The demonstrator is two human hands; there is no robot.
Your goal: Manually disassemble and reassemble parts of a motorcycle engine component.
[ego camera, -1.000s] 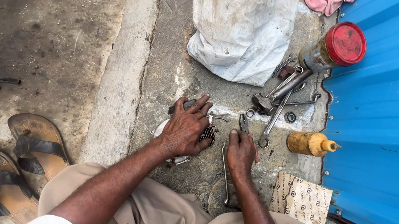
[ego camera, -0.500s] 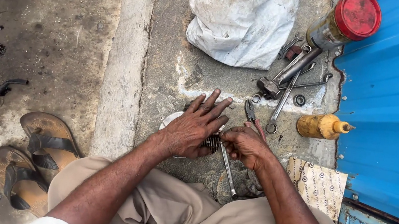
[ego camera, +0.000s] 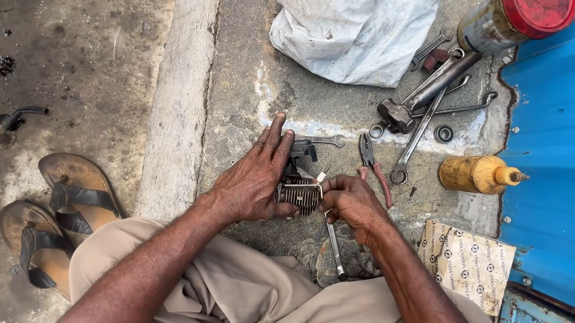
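The left hand (ego camera: 254, 176) lies over a small finned metal engine part (ego camera: 298, 194) on the concrete floor (ego camera: 251, 97), fingers spread and curled on it. The right hand (ego camera: 352, 203) is pinched shut on the part's right edge — a slim wrench (ego camera: 334, 243) lies just beneath it. Red-handled pliers (ego camera: 373, 167) lie beside the right hand; more spanners (ego camera: 424, 109) and a yellow oil bottle (ego camera: 478, 173) sit farther off.
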